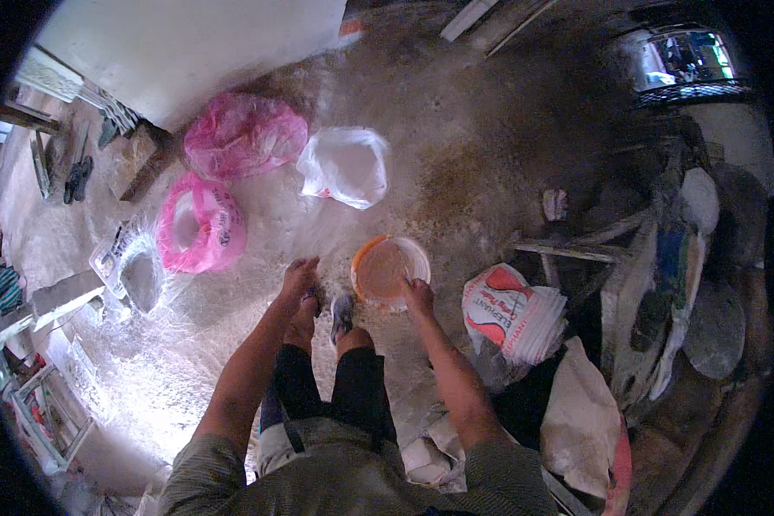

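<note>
A round orange-and-white bucket with brownish contents is in front of me, just right of my feet. My right hand is closed on its near right rim. A thin pale sliver shows by those fingers, too small to make out. Left of the bucket, my left hand hangs in the air with its fingers stretched forward and nothing in them. It is apart from the bucket. Beyond, a white plastic sack stands with its mouth wide, with pale material inside.
Two pink plastic bags lie at far left, one behind the other. A clear bag stands left of them. Stacked printed sacks lie at my right, by a wooden frame. A pale panel stands at the back left.
</note>
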`<state>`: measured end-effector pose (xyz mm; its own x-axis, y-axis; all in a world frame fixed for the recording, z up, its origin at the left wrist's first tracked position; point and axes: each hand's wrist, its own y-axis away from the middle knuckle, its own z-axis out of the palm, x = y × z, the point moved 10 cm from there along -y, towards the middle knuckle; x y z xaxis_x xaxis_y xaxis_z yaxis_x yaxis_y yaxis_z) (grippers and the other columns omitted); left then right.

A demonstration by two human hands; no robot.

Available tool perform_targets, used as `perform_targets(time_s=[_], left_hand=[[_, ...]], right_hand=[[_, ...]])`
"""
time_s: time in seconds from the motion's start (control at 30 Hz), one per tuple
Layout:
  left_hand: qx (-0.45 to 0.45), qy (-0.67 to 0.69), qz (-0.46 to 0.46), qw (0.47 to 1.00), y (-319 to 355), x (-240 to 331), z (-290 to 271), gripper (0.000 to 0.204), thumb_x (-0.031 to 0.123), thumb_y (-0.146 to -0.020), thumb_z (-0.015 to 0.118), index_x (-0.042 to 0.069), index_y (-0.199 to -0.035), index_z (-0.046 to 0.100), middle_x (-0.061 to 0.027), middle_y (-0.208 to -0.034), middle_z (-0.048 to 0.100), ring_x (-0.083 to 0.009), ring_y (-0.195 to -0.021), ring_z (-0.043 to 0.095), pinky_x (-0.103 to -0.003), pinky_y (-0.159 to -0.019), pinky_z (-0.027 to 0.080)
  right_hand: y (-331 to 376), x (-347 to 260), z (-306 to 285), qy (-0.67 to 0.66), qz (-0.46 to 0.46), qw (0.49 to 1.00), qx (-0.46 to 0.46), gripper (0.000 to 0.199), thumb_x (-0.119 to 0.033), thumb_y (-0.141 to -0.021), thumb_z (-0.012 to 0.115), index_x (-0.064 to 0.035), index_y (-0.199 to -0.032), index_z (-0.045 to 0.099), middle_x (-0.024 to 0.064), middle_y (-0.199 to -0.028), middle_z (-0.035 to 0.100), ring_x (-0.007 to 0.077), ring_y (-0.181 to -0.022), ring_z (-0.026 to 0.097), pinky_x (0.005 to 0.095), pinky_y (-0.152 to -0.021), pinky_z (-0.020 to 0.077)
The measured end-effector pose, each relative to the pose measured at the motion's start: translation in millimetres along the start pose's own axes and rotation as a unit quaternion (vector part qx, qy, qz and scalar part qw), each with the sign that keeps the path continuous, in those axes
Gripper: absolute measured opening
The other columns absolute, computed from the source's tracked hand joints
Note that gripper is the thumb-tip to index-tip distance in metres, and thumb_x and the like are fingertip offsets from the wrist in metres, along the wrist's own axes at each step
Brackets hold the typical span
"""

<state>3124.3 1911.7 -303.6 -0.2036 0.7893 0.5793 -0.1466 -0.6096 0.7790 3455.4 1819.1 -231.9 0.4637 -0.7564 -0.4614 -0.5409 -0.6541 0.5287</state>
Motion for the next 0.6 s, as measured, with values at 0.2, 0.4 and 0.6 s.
perform_targets(time_s=[0.2, 0.4, 0.6], left_hand=[[0.057, -0.107, 0.030, 0.992, -181.6, 46.6, 51.3, 0.075, 0.048, -0.077, 0.076, 0.003, -0.129, 0.046, -0.0117, -0.119, 0.058, -0.0235, -0.107, 0.053, -0.039, -0.092, 0.043], [0.168, -0.045, 0.122, 0.977, -282.5, 85.5, 83.8, 0.081, 0.044, -0.076, 0.080, -0.005, -0.124, 0.037, -0.0239, -0.128, 0.047, -0.0296, -0.117, 0.050, -0.038, -0.098, 0.040], [0.160, 0.089, 0.242, 0.953, -334.1, 83.7, 79.0, 0.052, 0.030, -0.091, 0.065, -0.007, -0.121, 0.043, -0.0206, -0.116, 0.058, -0.0275, -0.104, 0.057, -0.036, -0.091, 0.045]], right_hand=[[-165.7, 23.2, 94.5, 0.075, -0.066, 0.992, 0.078, 0.058, -0.052, -0.088, 0.060, 0.0027, -0.072, 0.059, 0.0222, -0.070, 0.063, 0.0401, -0.067, 0.061, 0.0470, -0.064, 0.0467], [-260.1, 60.2, 148.6, 0.013, -0.047, 0.998, 0.042, 0.055, -0.050, -0.091, 0.058, 0.0028, -0.075, 0.060, 0.0204, -0.076, 0.064, 0.0341, -0.072, 0.061, 0.0467, -0.068, 0.0466], [-307.8, -82.4, 85.5, -0.027, -0.115, 0.986, 0.115, 0.095, -0.058, -0.091, 0.052, 0.0103, -0.147, 0.016, 0.0285, -0.154, 0.020, 0.0400, -0.144, 0.018, 0.0428, -0.118, 0.0192]])
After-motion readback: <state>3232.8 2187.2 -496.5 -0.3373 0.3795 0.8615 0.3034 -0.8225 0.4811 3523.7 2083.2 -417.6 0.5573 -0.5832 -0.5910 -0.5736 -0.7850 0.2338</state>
